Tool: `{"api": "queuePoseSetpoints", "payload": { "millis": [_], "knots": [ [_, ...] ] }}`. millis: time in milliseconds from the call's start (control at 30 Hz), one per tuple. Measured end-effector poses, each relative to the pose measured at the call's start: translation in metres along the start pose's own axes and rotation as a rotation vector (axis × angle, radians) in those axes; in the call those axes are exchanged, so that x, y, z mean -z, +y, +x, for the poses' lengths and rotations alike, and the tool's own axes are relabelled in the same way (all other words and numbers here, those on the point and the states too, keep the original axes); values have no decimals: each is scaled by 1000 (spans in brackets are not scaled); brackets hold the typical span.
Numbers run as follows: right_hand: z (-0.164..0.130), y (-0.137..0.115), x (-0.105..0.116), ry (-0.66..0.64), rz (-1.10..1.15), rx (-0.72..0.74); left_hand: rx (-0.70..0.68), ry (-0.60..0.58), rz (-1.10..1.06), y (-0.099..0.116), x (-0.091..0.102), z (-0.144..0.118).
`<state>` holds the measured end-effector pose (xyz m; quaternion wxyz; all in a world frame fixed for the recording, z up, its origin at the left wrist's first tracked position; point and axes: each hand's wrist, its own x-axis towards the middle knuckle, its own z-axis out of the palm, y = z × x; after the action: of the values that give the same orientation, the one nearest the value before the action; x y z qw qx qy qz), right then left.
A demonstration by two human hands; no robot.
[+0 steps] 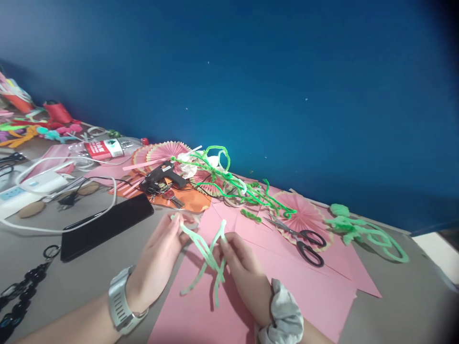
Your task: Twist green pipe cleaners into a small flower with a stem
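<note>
Between my hands hang several pale green pipe cleaners (204, 249), joined near their middle with loose ends dangling over pink paper (287, 291). My left hand (165, 253), with a light watch on its wrist, pinches the upper left end between thumb and fingers. The upper right end is gripped by my right hand (244, 260), which has a grey scrunchie (283, 313) at the wrist. Black-handled scissors (299, 239) lie open on the paper to the right of my right hand. Beyond both hands lies a bundle of brighter green pipe cleaners (233, 184).
A black glue gun (163, 177) and keys (172, 197) lie on orange paper. At left are a black phone (107, 227), white power strip (32, 188), cables and a plastic bottle (103, 149). Light green pipe cleaners (366, 231) lie far right. A blue wall (251, 86) rises behind.
</note>
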<state>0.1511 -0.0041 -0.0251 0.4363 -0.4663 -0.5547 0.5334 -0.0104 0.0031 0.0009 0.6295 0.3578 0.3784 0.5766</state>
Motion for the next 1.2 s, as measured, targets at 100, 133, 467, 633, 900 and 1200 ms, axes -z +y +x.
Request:
{"api": "queuePoseSetpoints", "payload": {
  "millis": [100,133,467,633,900,1200],
  "knots": [
    [5,-2,4,91,120,2,83,-8,-81,3,0,1],
    [6,-2,6,102,194,-15,126,-12,-90,3,0,1],
    [17,1,16,190,629,-153,381,-116,-59,-2,2,-3],
    [13,-2,9,247,618,-113,299,-197,189,-1,2,-4],
    [11,-7,9,213,616,-45,91,-231,769,-2,2,-3],
    [17,-4,18,218,642,-68,-26,-272,889,-2,-1,-11]
  ]
}}
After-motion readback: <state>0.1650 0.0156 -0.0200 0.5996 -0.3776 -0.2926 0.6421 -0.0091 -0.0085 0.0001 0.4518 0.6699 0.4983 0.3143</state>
